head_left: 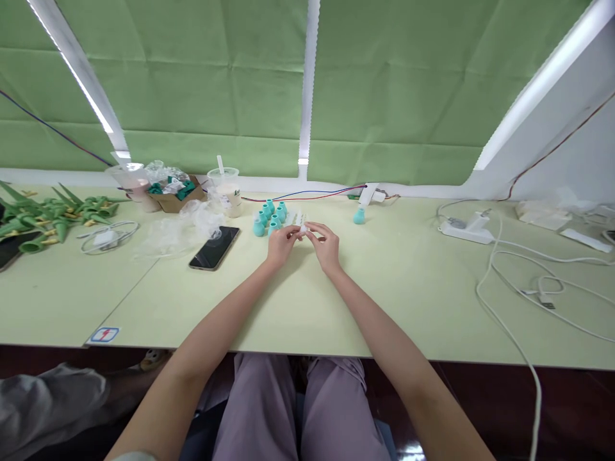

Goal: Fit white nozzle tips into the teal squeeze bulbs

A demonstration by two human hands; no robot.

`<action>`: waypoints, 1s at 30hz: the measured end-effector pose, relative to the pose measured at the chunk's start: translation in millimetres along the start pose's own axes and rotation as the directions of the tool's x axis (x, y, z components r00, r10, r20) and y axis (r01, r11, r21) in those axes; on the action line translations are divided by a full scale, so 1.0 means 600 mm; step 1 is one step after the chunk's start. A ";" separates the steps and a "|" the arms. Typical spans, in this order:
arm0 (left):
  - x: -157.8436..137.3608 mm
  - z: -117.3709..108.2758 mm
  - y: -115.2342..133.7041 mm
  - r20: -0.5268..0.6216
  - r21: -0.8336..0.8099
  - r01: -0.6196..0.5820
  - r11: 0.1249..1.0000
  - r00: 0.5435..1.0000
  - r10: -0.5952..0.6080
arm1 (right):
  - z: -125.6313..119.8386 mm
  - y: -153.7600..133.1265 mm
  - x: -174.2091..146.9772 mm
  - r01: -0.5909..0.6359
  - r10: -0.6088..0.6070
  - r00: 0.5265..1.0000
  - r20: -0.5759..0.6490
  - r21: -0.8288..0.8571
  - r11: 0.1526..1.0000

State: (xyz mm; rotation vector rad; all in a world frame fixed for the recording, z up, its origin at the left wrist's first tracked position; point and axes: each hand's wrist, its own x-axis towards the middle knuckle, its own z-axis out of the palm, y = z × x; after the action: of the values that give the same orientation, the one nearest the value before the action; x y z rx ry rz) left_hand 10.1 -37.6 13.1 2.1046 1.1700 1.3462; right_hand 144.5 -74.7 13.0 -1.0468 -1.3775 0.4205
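Note:
My left hand (282, 243) and my right hand (325, 244) meet over the table, fingertips pinched together on a small white piece (303, 228). Its exact kind is too small to make out. Just behind my left hand stand several turquoise bulb-shaped pieces with open necks (266, 211), grouped close together. Beside them lie small white parts (298, 218), partly hidden by my fingers. One more turquoise bulb-shaped piece (359, 216) stands apart, behind and to the right of my right hand.
A phone (214, 248) and crumpled clear plastic (182, 224) lie to the left. Behind them are drink cups (227, 192) and a cardboard box (179, 201). Green plastic pieces (57, 218) fill the far left. A power strip (466, 230) and white cables (504, 256) spread over the right.

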 end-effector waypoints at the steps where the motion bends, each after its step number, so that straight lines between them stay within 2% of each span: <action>1: 0.000 0.000 -0.001 0.000 0.003 -0.004 1.000 1.000 0.004 | 0.001 0.000 -0.001 0.015 -0.015 1.000 0.000 -0.010 1.000; 6: 0.000 0.002 -0.003 0.002 0.037 0.000 0.999 1.000 0.000 | 0.002 0.002 -0.003 0.060 -0.062 0.995 -0.074 -0.028 0.998; 15: 0.002 0.002 -0.006 0.018 0.109 -0.027 0.994 1.000 0.025 | 0.000 0.012 0.006 -0.012 0.013 0.992 -0.124 0.013 1.000; 20: 0.002 0.000 -0.002 0.021 0.143 -0.023 0.989 1.000 0.021 | -0.001 0.014 0.008 -0.095 0.101 0.990 -0.095 0.058 0.994; 26: -0.001 -0.002 0.003 0.030 0.242 -0.077 0.967 0.997 0.072 | -0.006 0.025 0.015 -0.232 0.238 0.971 0.012 0.270 0.934; 30: -0.003 -0.003 0.003 0.049 0.344 -0.126 0.931 0.992 0.116 | -0.008 0.027 0.015 -0.305 0.303 0.952 0.052 0.267 0.914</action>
State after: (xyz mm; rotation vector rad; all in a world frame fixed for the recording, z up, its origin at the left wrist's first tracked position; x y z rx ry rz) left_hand 9.0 -40.4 14.3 2.4684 1.3693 1.2279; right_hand 155.8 -60.7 6.3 -1.0310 -1.1261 0.8230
